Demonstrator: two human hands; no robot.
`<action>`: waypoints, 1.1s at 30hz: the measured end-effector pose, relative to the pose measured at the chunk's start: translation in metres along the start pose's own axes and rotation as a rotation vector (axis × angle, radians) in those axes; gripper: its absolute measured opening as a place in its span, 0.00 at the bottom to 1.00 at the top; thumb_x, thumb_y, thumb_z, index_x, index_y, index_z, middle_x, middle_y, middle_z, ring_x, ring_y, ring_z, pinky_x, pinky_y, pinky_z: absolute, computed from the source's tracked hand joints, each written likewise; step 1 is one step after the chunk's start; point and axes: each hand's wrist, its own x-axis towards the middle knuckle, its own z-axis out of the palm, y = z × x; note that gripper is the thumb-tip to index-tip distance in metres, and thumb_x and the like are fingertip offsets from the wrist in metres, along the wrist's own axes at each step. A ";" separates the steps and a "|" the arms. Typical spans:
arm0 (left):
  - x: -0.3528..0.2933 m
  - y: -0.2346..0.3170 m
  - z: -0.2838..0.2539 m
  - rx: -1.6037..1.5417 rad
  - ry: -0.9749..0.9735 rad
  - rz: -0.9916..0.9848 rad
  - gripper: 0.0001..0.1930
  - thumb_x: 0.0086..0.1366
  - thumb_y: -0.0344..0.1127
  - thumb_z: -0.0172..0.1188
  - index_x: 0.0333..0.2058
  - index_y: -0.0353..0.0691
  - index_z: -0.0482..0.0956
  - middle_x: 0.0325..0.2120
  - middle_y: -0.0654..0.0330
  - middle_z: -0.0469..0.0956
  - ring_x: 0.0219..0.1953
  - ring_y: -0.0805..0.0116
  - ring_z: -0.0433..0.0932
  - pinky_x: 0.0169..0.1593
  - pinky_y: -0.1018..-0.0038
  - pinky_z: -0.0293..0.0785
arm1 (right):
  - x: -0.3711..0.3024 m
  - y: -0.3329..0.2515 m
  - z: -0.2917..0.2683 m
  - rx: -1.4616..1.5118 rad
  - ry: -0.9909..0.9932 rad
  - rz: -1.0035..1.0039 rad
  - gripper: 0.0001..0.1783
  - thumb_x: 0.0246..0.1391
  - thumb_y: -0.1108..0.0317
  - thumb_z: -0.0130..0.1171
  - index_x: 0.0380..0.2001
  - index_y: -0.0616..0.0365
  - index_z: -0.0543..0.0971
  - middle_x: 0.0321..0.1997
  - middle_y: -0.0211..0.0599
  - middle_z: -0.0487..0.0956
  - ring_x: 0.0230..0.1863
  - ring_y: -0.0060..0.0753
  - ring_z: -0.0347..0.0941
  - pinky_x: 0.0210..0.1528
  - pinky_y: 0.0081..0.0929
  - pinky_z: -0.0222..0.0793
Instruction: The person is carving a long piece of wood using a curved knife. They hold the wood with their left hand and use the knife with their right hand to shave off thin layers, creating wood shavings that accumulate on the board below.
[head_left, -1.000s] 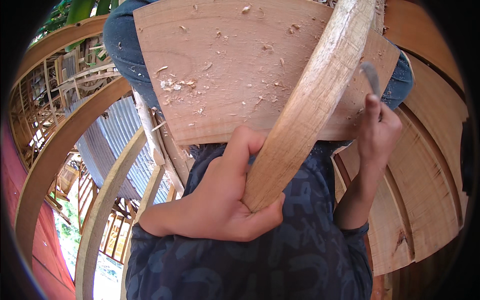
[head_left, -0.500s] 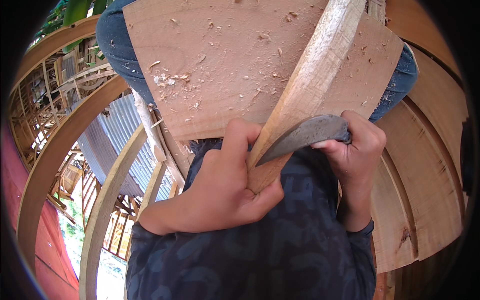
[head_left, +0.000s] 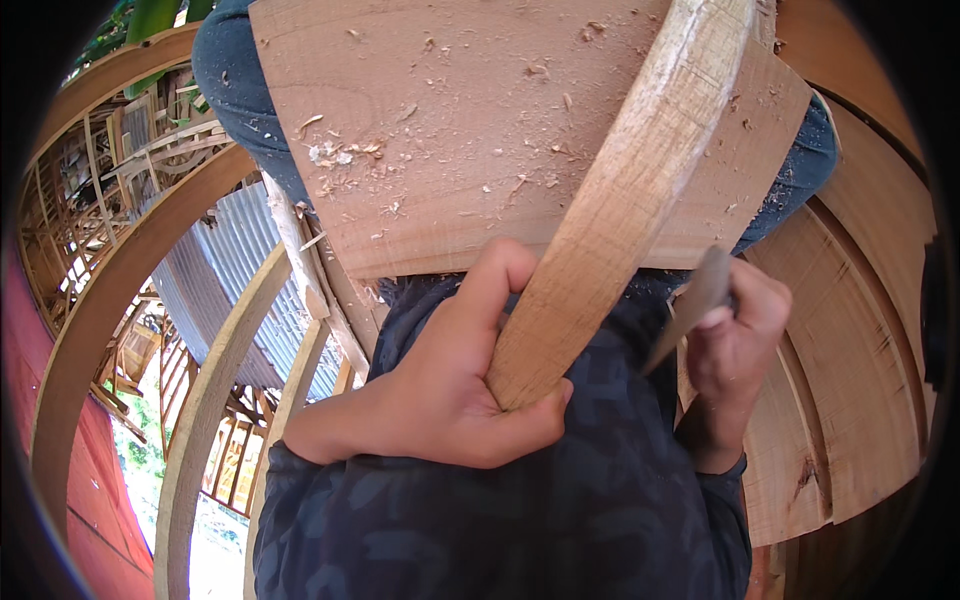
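Observation:
A long, slightly curved wooden bar [head_left: 625, 190] slants from the upper right down toward my body, its near end in my left hand [head_left: 440, 380]. The left fingers and thumb wrap around that end from both sides. My right hand [head_left: 742, 320] is closed around a curved grey metal blade [head_left: 690, 305], apart from the bar and to its right. The blade is turned nearly edge-on and blurred, with its tip pointing down toward my lap; its handle is hidden in the fist. Under the bar lies a broad wooden board [head_left: 450, 130] across my legs.
Pale shavings [head_left: 345, 155] are scattered over the board. Curved wooden ribs [head_left: 225, 370] rise at the left, beyond them corrugated metal sheets [head_left: 255, 280] and stacked offcuts. Wide curved planks [head_left: 840, 400] form a wall close on my right.
My right hand has drawn the blade off the bar, to the right, and turned it edge-on. The bar has rolled a little in my left hand, showing its broad face.

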 end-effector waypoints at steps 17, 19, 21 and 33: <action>-0.009 -0.001 0.001 -0.017 -0.071 -0.026 0.34 0.48 0.26 0.61 0.52 0.35 0.53 0.37 0.61 0.64 0.33 0.80 0.66 0.34 0.81 0.62 | -0.003 -0.011 0.001 -0.087 -0.089 -0.078 0.33 0.35 0.38 0.64 0.15 0.63 0.72 0.10 0.38 0.66 0.12 0.37 0.65 0.17 0.27 0.59; -0.008 -0.002 -0.005 0.098 -0.106 0.055 0.34 0.48 0.26 0.61 0.52 0.35 0.54 0.37 0.61 0.64 0.33 0.80 0.65 0.33 0.81 0.62 | -0.007 -0.014 0.009 -0.146 -0.078 -0.058 0.33 0.31 0.36 0.65 0.13 0.61 0.71 0.10 0.38 0.64 0.12 0.40 0.64 0.16 0.27 0.59; -0.007 -0.007 -0.007 0.159 -0.106 0.111 0.34 0.48 0.27 0.61 0.52 0.36 0.54 0.37 0.61 0.64 0.33 0.80 0.65 0.33 0.81 0.62 | -0.003 -0.005 0.009 -0.242 -0.057 -0.092 0.33 0.30 0.36 0.65 0.13 0.60 0.71 0.10 0.38 0.64 0.12 0.40 0.64 0.16 0.27 0.59; -0.013 -0.008 -0.002 -0.040 -0.077 -0.060 0.35 0.48 0.27 0.61 0.53 0.37 0.52 0.35 0.62 0.64 0.29 0.81 0.66 0.29 0.82 0.61 | -0.005 0.033 -0.038 -0.108 0.217 0.216 0.35 0.54 0.37 0.46 0.14 0.62 0.66 0.12 0.24 0.61 0.15 0.17 0.55 0.18 0.21 0.49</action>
